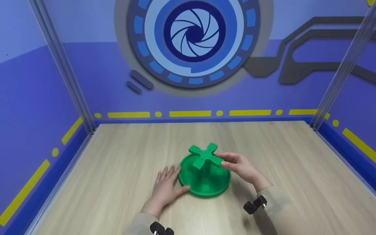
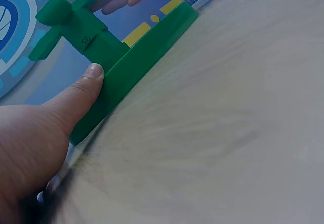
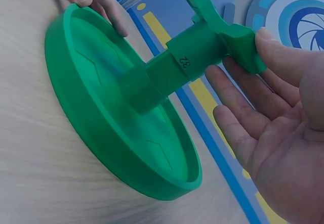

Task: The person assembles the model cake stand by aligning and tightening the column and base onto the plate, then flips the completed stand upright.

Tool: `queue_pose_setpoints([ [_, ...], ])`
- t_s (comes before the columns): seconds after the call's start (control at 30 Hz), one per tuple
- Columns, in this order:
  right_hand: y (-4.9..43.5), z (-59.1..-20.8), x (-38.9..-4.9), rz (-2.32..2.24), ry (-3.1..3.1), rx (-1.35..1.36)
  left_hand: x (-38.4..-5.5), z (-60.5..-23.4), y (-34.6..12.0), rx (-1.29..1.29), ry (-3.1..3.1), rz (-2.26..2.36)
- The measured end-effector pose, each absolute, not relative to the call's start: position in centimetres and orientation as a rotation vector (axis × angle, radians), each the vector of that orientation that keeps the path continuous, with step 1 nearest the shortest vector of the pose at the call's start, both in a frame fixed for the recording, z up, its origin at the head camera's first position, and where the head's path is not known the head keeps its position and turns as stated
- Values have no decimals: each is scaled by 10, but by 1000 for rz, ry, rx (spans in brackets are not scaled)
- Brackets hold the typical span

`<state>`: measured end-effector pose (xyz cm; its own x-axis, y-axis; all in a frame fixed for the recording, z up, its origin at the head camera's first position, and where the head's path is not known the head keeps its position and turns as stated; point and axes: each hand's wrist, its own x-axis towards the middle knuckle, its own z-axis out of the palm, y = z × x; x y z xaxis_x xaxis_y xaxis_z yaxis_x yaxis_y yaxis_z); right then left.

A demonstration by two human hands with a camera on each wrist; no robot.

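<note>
A green plastic round tray (image 1: 207,192) with a raised rim sits on the table. From its middle rises a stepped post (image 3: 174,64), marked with the number 32 on one side and 35 on another. A four-armed cross handle (image 1: 206,156) tops the post. My left hand (image 1: 166,189) rests against the tray's left side, thumb on the near rim and fingers fairly straight along the outside. With thumb and fingers, my right hand (image 1: 243,168) pinches one arm of the cross from the right; in the right wrist view its lower fingers spread beneath that arm.
The wood-grain table (image 1: 126,153) is walled at the back and both sides by blue panels (image 1: 90,78) with yellow dashes. Metal posts (image 1: 64,62) stand at the far corners. Black wrist devices (image 1: 255,205) sit on both sleeves.
</note>
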<state>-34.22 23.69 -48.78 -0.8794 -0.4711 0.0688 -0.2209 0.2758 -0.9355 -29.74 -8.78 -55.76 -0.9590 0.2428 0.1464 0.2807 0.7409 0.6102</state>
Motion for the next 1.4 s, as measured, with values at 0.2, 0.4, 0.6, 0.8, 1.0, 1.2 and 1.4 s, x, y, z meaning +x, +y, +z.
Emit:
queue_pose_setpoints([
  [0.2,234,-487,-340,-1646,2352,-637,-298,-558,-88,-433,-2876,-1018],
  [0.4,231,-486,-337,-1648,2389,-651,-297,-558,-88,-430,-2876,-1022],
  [0.6,226,-484,-331,-1645,2426,-637,-296,-557,-87,-438,-2874,-1025],
  [0.8,220,-482,-326,-1658,2456,-633,-296,-557,-87,-438,-2872,-1024],
  [1.0,214,-483,-323,-1659,2498,-646,-295,-556,-87,-438,-2867,-1021],
  [1.2,205,-483,-317,-1656,2563,-665,-296,-556,-87,-437,-2873,-1011],
  [1.4,194,-483,-312,-1680,2616,-629,-295,-556,-87,-438,-2874,-1004],
])
